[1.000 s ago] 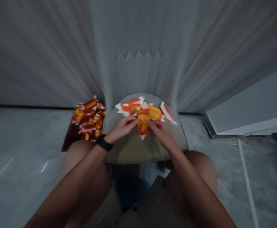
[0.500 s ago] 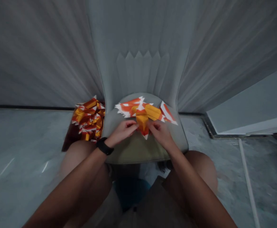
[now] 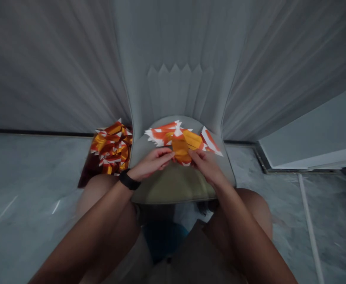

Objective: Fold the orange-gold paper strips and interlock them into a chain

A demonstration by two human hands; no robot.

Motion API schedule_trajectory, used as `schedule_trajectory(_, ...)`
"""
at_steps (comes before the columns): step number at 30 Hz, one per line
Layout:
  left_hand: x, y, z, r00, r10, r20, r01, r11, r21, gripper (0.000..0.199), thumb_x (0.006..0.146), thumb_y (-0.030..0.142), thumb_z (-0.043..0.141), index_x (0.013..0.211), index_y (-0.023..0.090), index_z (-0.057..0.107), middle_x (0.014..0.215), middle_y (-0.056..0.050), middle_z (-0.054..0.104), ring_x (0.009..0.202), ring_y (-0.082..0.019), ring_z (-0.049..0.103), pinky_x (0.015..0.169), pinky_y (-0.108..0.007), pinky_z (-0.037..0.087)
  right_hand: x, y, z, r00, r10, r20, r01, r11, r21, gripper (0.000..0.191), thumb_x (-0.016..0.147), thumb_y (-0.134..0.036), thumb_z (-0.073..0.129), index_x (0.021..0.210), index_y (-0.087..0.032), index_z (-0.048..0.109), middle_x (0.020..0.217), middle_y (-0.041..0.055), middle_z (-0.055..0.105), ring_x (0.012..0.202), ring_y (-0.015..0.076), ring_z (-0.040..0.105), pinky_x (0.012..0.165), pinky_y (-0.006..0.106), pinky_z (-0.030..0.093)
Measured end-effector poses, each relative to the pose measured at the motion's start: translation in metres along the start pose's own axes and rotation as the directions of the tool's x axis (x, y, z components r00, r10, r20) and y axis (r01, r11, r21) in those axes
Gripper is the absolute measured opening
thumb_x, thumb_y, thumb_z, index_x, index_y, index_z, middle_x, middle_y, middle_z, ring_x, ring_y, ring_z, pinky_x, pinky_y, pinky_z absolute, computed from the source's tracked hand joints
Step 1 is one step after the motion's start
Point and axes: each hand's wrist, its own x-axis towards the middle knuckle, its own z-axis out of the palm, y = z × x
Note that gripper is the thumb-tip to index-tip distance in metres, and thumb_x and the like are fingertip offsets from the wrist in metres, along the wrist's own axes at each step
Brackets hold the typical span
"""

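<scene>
Between my hands is a folded paper piece [image 3: 180,150], gold with orange and white at its edges. My left hand [image 3: 155,159], with a black band on its wrist, pinches the left edge between thumb and fingers. The right edge is gripped by my right hand [image 3: 204,161]. Just beyond, on the chair seat [image 3: 173,185], lie a stack of orange-and-white pointed papers [image 3: 162,132], a gold folded paper [image 3: 194,139] and a white-and-orange paper triangle [image 3: 209,140].
Left of the chair, a dark red box [image 3: 87,173] holds a heap of gold-and-orange folded papers [image 3: 113,148]. The chair's backrest [image 3: 175,43] rises in front of a grey curtain [image 3: 48,67]. A pale panel [image 3: 315,126] stands at the right. My knees flank the seat.
The paper piece between my hands has lost its long lower point and now looks shorter and squarer. My right hand has shifted slightly right along its edge.
</scene>
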Motion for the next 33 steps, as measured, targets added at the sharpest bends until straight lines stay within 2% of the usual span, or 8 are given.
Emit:
schedule_trajectory(9, 0.0022, -0.0023, 0.0009, 0.999, 0.017, -0.039, -0.012, 0.993, 0.118, 0.032, 0.090, 0.048, 0.063, 0.086, 0.017, 0.061, 0.064, 0.005, 0.043, 0.051, -0.006, 0.038, 0.044, -0.018, 0.025, 0.0006, -0.0001, 0.0037, 0.996, -0.071, -0.057, 0.060, 0.984, -0.165, 0.047, 0.091, -0.057, 0.054, 0.059, -0.022, 0.054, 0.054, -0.0012, 0.052, 0.053, 0.0139, 0.046, 0.053, 0.028, 0.033)
schedule_trajectory(13, 0.0032, -0.0026, -0.0020, 1.000, 0.023, 0.000, -0.023, 0.993, 0.112, 0.033, 0.091, 0.051, 0.061, 0.090, 0.017, 0.062, 0.062, 0.006, 0.041, 0.050, -0.006, 0.034, 0.043, -0.018, 0.023, 0.0020, 0.0007, 0.0031, 0.995, -0.058, -0.083, 0.050, 0.995, -0.087, 0.047, 0.089, -0.060, 0.056, 0.060, -0.023, 0.054, 0.054, -0.0013, 0.051, 0.052, 0.0139, 0.045, 0.051, 0.028, 0.033)
schedule_trajectory(18, 0.0017, 0.0014, -0.0036, 0.999, 0.018, 0.039, -0.019, 1.000, 0.024, 0.032, 0.091, 0.049, 0.064, 0.091, 0.017, 0.061, 0.066, 0.006, 0.040, 0.051, -0.005, 0.033, 0.045, -0.018, 0.024, 0.0003, -0.0010, 0.0014, 1.000, 0.019, -0.007, -0.018, 0.999, 0.032, 0.045, 0.086, -0.062, 0.060, 0.065, -0.022, 0.056, 0.056, -0.0018, 0.052, 0.053, 0.0130, 0.045, 0.051, 0.028, 0.034)
schedule_trajectory(22, 0.0005, 0.0028, -0.0039, 0.999, 0.001, 0.038, 0.000, 1.000, -0.008, 0.033, 0.089, 0.050, 0.066, 0.092, 0.017, 0.060, 0.069, 0.006, 0.041, 0.052, -0.005, 0.032, 0.045, -0.018, 0.024, -0.0006, -0.0031, 0.0009, 1.000, 0.012, 0.021, -0.013, 0.998, 0.065, 0.044, 0.087, -0.061, 0.059, 0.067, -0.022, 0.057, 0.059, -0.0015, 0.052, 0.054, 0.0125, 0.045, 0.052, 0.027, 0.035)
schedule_trajectory(28, 0.0027, -0.0008, -0.0026, 0.999, 0.031, 0.019, -0.032, 0.997, 0.072, 0.035, 0.091, 0.053, 0.061, 0.091, 0.017, 0.058, 0.068, 0.005, 0.040, 0.052, -0.006, 0.034, 0.044, -0.018, 0.026, 0.0024, 0.0004, -0.0001, 0.994, -0.105, -0.027, 0.103, 0.991, -0.091, 0.048, 0.090, -0.063, 0.052, 0.065, -0.023, 0.053, 0.061, -0.0003, 0.052, 0.058, 0.0146, 0.046, 0.054, 0.028, 0.035)
schedule_trajectory(33, 0.0043, -0.0024, -0.0002, 0.998, 0.056, 0.009, -0.057, 0.991, 0.123, 0.035, 0.093, 0.052, 0.058, 0.089, 0.017, 0.057, 0.066, 0.005, 0.040, 0.053, -0.007, 0.036, 0.045, -0.019, 0.026, 0.0042, 0.0036, 0.0005, 0.988, -0.151, -0.026, 0.145, 0.976, -0.165, 0.051, 0.091, -0.066, 0.048, 0.065, -0.023, 0.052, 0.060, -0.0004, 0.051, 0.058, 0.0155, 0.046, 0.055, 0.029, 0.036)
